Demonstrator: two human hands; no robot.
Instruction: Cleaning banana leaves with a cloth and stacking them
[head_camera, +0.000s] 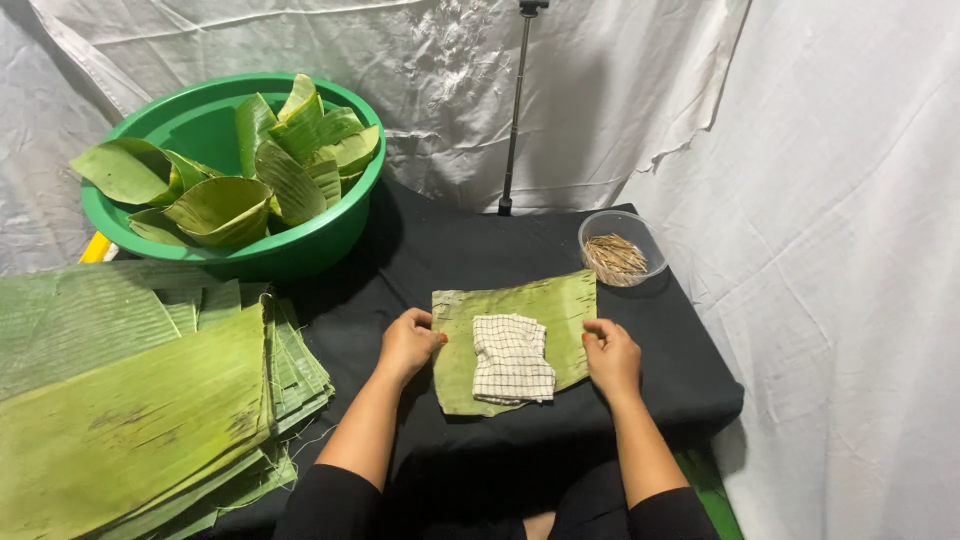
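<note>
One flat green banana leaf piece (520, 345) lies mid-desk (660, 390). Left hand (405, 345) and right hand (612, 358) fingers pinch its edges. One checked cloth (512, 358) sits on it. Behind: one green plastic bowl (200, 130), one clear tub of sticks (620, 248).

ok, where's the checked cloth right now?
In the head view, the checked cloth lies folded on the banana leaf piece on the black table, between the left hand and right hand.
</note>
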